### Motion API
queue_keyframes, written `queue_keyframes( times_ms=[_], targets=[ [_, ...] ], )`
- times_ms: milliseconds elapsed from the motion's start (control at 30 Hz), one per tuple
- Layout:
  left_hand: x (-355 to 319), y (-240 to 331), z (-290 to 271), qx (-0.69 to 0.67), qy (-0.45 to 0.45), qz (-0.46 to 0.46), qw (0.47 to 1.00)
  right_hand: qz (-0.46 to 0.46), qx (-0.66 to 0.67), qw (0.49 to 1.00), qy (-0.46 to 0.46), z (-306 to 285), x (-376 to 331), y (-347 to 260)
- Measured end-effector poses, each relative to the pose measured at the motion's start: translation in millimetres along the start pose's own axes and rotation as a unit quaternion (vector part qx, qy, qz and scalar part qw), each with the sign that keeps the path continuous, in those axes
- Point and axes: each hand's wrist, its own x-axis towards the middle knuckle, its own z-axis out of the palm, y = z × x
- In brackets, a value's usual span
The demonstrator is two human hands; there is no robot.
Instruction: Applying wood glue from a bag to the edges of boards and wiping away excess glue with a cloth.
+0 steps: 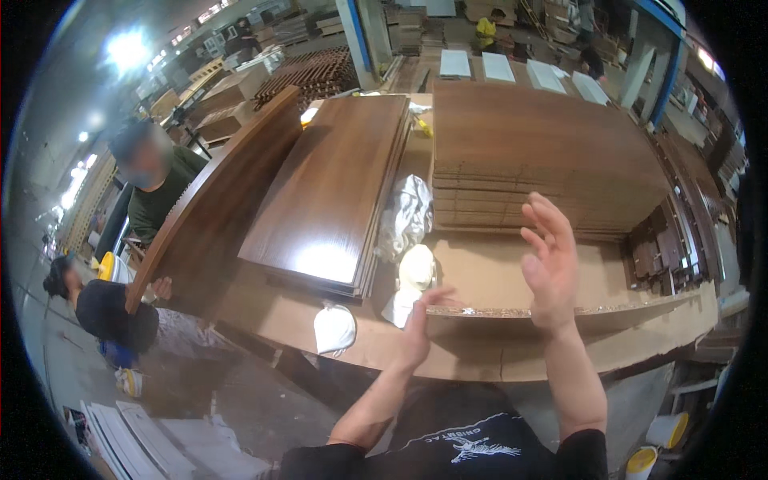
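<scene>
My left hand (pixel 420 326) is at the left end of a brown board (pixel 560 322) standing on its long edge, its raw chipboard top edge toward me. The fingers stretch out over that end, slightly blurred; whether they touch it I cannot tell. My right hand (pixel 552 268) is raised above the same board, palm turned inward, fingers apart and holding nothing. Behind the board lies a brown cardboard sheet (pixel 496 264) on the table. Beyond it rises a tall stack of brown panels (pixel 552 136). A lower stack of glossy brown panels (pixel 328 188) lies to the left.
At left, a co-worker (pixel 164 180) holds a long brown board (pixel 216 192) tilted beside the low stack. Between the stacks are a crumpled silvery plastic bag (pixel 408 212) and a cream-coloured container (pixel 417 268). A white round item (pixel 334 330) lies near the front edge. Dark wooden pieces (pixel 652 252) stand at right.
</scene>
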Motion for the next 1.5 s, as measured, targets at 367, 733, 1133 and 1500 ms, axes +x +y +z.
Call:
queue_keyframes(
  times_ms=[367,733,1133,1500],
  targets=[
    [-7,-9,-4,-0.015,-0.052,0.052,0.997,0.095,-0.04,0.994,0.035,-41,-25,-2],
    [-20,-93,-98,0.485,0.167,0.018,0.858,0.077,-0.057,0.994,0.049,-36,-20,8],
    [-13,-125,-116,0.488,0.122,-0.138,0.853,0.067,-0.099,0.992,0.035,-30,-31,-1],
    [6,132,16,0.064,0.115,0.247,0.96,0.051,-0.004,0.998,-0.029,-42,-26,-6]
  ],
)
